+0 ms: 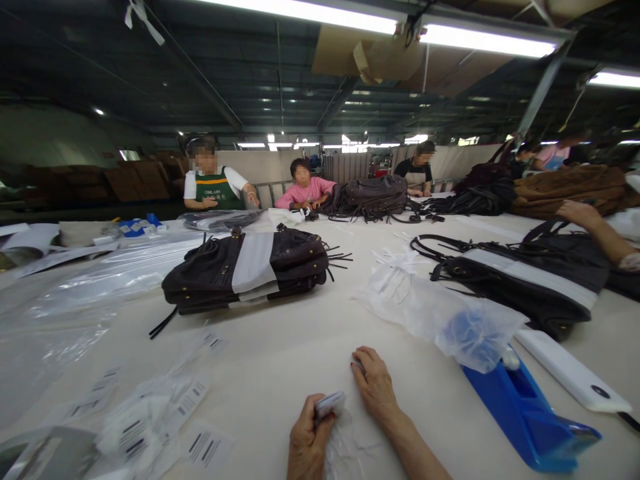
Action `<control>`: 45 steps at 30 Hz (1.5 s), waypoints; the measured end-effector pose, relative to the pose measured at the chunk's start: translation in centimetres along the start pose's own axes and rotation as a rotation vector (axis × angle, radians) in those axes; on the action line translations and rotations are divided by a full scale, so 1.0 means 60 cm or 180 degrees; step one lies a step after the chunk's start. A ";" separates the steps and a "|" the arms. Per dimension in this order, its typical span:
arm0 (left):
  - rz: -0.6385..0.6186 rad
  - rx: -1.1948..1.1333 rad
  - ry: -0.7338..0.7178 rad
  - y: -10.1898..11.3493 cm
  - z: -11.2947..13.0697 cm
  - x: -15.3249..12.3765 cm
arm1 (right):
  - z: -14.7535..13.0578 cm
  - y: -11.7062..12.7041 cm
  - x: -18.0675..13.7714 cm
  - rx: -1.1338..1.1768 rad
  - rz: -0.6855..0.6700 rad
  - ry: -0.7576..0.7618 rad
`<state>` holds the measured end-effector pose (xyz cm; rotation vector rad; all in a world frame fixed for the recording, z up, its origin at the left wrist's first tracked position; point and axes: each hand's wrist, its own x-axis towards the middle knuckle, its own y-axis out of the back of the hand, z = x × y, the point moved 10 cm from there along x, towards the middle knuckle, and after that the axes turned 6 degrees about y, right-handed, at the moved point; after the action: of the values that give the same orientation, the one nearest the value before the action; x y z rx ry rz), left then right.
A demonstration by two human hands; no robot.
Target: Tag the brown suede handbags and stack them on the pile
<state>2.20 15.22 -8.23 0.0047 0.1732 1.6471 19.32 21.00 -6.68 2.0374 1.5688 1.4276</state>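
Observation:
My left hand point(306, 440) is at the bottom edge of the white table point(280, 360), closed round a small white packet point(331, 404) with thin clear plastic point(345, 450) hanging below it. My right hand point(374, 387) lies just to its right, knuckles up, fingers curled onto the tabletop near the packet; what its fingertips hold is hidden. A dark brown handbag point(245, 270) wrapped in a white paper band lies further out, ahead and to the left of both hands.
Barcode labels and small bags point(150, 420) lie at the lower left. A blue plastic tray point(525, 413), a crumpled clear bag point(440, 317) and a white flat device point(570, 377) sit to the right. Another banded bag point(525, 273) lies beyond. Several people sit at the far side with more bags.

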 end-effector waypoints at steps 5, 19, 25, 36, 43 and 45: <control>-0.0006 -0.0064 -0.0012 -0.001 0.002 -0.001 | 0.001 -0.002 0.000 -0.0013 -0.0062 -0.0025; -0.0012 -0.0070 0.0005 -0.001 -0.001 0.000 | 0.000 -0.002 0.001 0.0033 -0.0082 -0.0033; -0.0042 -0.0102 0.0017 -0.002 -0.001 -0.001 | 0.003 -0.004 0.000 0.0041 -0.0087 -0.0068; 0.0024 -0.0060 -0.0029 0.000 -0.001 0.000 | 0.006 -0.008 0.000 0.0120 -0.0131 -0.0091; -0.0061 -0.0166 0.0042 -0.004 -0.004 0.000 | 0.006 -0.004 0.002 0.0303 -0.0090 -0.0123; -0.0079 -0.0172 0.0051 -0.004 -0.004 0.000 | 0.004 -0.004 0.004 0.0414 -0.0114 -0.0123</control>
<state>2.43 15.19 -8.51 -0.0516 0.1405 1.6270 19.37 21.38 -6.82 2.0829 1.7145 1.2976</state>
